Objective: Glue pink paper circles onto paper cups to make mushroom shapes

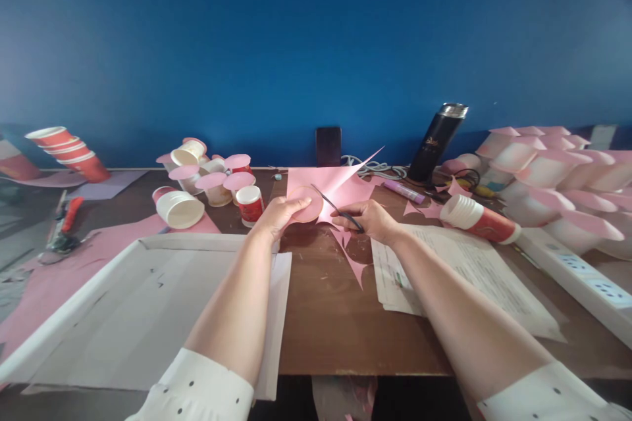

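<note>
My left hand (276, 214) pinches a pink paper disc (310, 210) with a thin darker rim, thumb on top. My right hand (370, 218) is closed around the dark handles of a pair of scissors (351, 220). The scissor blades point up and left, at the right edge of the disc. Behind the disc lies a larger pink paper sheet (340, 185) with a curled corner. Cut pink scraps (356, 268) lie on the brown table just below the scissors.
Paper cups with pink discs (214, 187) stand at left, and many more pink-topped cups (553, 177) at right. A shallow white tray (182, 242), printed papers (444, 256), a glue stick (403, 192), a black flask (437, 141), a phone (328, 145) and a power strip (582, 276) surround the hands.
</note>
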A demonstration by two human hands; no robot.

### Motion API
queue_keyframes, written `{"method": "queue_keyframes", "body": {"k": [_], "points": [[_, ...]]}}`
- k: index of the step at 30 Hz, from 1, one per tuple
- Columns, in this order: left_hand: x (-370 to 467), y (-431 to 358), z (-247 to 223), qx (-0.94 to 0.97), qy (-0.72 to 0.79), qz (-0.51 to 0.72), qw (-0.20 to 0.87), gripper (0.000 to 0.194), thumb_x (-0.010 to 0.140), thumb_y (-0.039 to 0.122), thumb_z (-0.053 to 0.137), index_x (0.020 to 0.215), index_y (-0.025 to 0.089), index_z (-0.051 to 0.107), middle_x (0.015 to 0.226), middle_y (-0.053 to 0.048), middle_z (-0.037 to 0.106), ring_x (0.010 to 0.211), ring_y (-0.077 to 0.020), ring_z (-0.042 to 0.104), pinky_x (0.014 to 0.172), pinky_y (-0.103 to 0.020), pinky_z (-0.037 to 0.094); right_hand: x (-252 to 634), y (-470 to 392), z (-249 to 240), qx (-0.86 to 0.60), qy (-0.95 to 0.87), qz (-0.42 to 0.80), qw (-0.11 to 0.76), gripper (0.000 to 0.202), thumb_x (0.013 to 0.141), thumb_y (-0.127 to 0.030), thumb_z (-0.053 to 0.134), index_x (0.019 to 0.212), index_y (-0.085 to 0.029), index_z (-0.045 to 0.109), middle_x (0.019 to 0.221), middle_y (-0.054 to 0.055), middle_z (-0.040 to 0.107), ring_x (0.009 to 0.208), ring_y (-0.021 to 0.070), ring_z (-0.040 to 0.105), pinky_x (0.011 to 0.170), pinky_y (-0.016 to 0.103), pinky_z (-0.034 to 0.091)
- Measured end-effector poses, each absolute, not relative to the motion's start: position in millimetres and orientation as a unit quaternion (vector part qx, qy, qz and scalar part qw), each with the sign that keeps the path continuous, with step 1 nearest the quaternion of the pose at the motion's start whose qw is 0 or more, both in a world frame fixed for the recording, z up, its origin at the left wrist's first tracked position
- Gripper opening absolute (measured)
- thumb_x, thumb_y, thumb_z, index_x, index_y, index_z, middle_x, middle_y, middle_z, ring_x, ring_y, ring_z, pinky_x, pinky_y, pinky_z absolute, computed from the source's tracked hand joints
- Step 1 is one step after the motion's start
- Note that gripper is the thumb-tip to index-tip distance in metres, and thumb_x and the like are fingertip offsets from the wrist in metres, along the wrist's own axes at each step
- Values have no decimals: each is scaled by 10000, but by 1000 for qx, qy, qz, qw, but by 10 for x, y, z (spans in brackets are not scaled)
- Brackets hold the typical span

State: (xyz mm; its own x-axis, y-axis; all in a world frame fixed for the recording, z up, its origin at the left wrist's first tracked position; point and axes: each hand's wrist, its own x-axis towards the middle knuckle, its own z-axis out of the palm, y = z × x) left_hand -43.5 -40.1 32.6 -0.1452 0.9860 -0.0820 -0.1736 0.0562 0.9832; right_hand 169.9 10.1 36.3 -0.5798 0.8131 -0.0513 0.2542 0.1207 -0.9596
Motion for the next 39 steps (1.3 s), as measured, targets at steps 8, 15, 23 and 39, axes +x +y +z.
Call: {"method": "queue_keyframes", "body": {"k": [8, 15, 23, 39], "points": [[-433, -354, 320, 370, 509, 584, 513, 478, 535, 427, 818, 856, 90, 708, 845, -116, 721, 765, -218, 664, 713, -304, 488, 1667, 83, 367, -380, -696, 544, 276, 498, 576, -469, 799, 944, -138, 741, 567, 0, 611, 433, 66, 485, 420, 201, 359], [-442, -295, 353, 375, 585, 659, 288, 429, 743, 482, 638, 1047, 180, 653, 1082, -94, 667, 1012, -209, 599, 857, -296, 455, 1672, 133, 298, -413, -663, 537, 317, 488, 580, -456, 796, 961, -157, 733, 552, -9, 606, 414, 78, 494, 391, 198, 338], [-80, 328, 870, 590, 613, 524, -20, 404, 826, 202, 469, 1203, 125, 591, 1162, -165, 621, 1122, -279, 522, 1031, -403, 318, 1652, 250, 7, -430, -705, 507, 246, 423, 626, -473, 758, 931, -179, 738, 458, -25, 594, 400, 80, 484, 416, 181, 342], [288, 1228, 516, 683, 710, 158, -61, 766, 862, 564, 320, 1485, 139, 187, 1541, -101, 233, 1416, -379, 71, 1103, -621, 39, 1653, 304, -77, -432, -680, 536, 252, 389, 642, -446, 751, 941, -197, 742, 477, -30, 597, 406, 80, 504, 407, 171, 337]]}}
